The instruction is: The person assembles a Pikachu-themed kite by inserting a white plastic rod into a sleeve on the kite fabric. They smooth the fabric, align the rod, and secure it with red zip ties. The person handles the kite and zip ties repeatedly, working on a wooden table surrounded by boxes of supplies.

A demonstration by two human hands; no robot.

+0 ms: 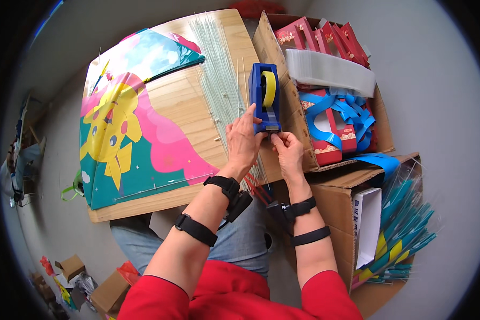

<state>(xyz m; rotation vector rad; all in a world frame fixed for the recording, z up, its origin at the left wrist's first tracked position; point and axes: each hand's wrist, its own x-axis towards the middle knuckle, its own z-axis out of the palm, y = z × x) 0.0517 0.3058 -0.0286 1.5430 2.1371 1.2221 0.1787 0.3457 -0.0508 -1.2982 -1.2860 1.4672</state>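
Observation:
A blue tape dispenser [255, 88] with a yellow-cored roll of clear tape [269, 89] stands at the table's right edge, its cutter end toward me. My left hand [242, 141] grips the near left side of the dispenser, index finger along its body and thumb by the cutter. Just below the cutter, my right hand [289, 152] pinches thumb and index finger at the tape's end; the clear strip between them is hardly visible. Left of the dispenser lies a bundle of thin pale rods [221, 80], some with small white tips. A colourful printed kite sheet [165, 146] with a yellow cartoon figure covers the table's left part.
The wooden table [184, 104] reaches to my lap. At its right, a cardboard box [274, 45] holds red packages, a clear plastic stack and blue ribbon [325, 136]. Nearer, another box [330, 205] contains folded teal-and-yellow kites [402, 229]. More cartons [109, 290] sit on the floor, lower left.

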